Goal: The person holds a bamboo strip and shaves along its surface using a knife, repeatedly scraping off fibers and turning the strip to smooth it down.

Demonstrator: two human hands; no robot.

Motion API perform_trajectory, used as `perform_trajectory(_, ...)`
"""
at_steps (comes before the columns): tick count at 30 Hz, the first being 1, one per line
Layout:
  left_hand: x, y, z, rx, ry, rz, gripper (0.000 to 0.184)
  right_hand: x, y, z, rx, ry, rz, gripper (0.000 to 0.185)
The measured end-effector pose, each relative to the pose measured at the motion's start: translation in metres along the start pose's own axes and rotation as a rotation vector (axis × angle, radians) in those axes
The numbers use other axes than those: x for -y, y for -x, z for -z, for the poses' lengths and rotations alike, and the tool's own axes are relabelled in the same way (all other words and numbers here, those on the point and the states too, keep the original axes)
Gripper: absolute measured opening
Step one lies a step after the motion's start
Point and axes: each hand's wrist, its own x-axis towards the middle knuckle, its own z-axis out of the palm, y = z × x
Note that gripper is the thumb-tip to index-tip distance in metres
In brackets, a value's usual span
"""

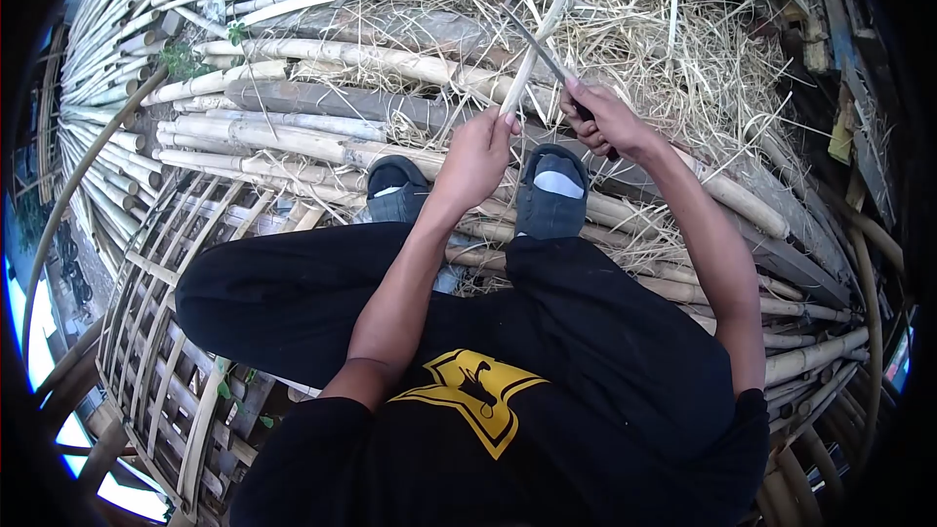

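Note:
My left hand (477, 158) is closed around the lower end of a pale bamboo strip (547, 27), which slants up and to the right, away from me. In my right hand (607, 120) is the dark handle of a knife, its fingers wrapped round it. The knife blade (540, 46) points up and to the left and crosses over the strip a little beyond my left hand. Whether the edge touches the strip, I cannot tell. Beneath both hands lie bamboo poles and loose shavings.
Curly bamboo shavings (634, 49) cover the ground ahead and to the right. Long bamboo poles (390, 59) lie stacked across the front and left. A woven bamboo lattice (166, 332) stands at my left. My feet in dark sandals (551, 200) rest on the poles.

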Motion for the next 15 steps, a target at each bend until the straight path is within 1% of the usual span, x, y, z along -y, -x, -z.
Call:
perform_trajectory(1, -0.001, 0.0, 0.0, 0.017, -0.004, 0.009, 0.022, 0.002, 0.01, -0.024, -0.109, -0.012, 0.005, 0.045)
perform_trajectory(2, -0.005, 0.0, 0.003, 0.017, -0.006, 0.001, 0.022, -0.01, 0.003, -0.022, -0.157, 0.121, 0.09, 0.051)
perform_trajectory(4, -0.019, 0.006, 0.009, 0.118, 0.194, 0.193, 0.022, -0.025, -0.004, -0.03, -0.473, 0.708, 0.455, 0.049)
perform_trajectory(5, -0.027, 0.008, 0.016, 0.171, 0.22, 0.205, 0.021, -0.019, 0.003, -0.039, -0.472, 0.707, 0.453, 0.049)
perform_trajectory(6, -0.034, 0.011, 0.021, 0.169, 0.219, 0.205, 0.021, -0.009, 0.014, -0.047, -0.439, 0.73, 0.39, 0.047)
perform_trajectory(7, -0.041, 0.015, 0.026, 0.184, 0.265, 0.154, 0.021, -0.001, 0.021, -0.053, -0.408, 0.755, 0.327, 0.045)
perform_trajectory(8, -0.049, 0.018, 0.03, 0.2, 0.311, 0.102, 0.022, 0.001, 0.024, -0.056, -0.411, 0.756, 0.329, 0.045)
perform_trajectory(10, -0.07, 0.028, 0.044, 0.208, 0.334, 0.114, 0.023, 0.002, 0.027, -0.064, -0.408, 0.802, 0.256, 0.041)
perform_trajectory(11, -0.08, 0.033, 0.052, 0.218, 0.355, 0.127, 0.025, 0.004, 0.03, -0.07, -0.412, 0.799, 0.254, 0.035)
perform_trajectory(12, -0.089, 0.038, 0.059, 0.221, 0.347, 0.125, 0.025, 0.006, 0.033, -0.074, -0.417, 0.793, 0.259, 0.035)
perform_trajectory(14, -0.102, 0.047, 0.069, 0.241, 0.208, 0.071, 0.024, 0.009, 0.038, -0.082, -0.423, 0.801, 0.37, 0.032)
perform_trajectory(15, -0.106, 0.049, 0.075, 0.264, 0.238, 0.049, 0.027, 0.012, 0.04, -0.086, -0.441, 0.763, 0.381, 0.031)
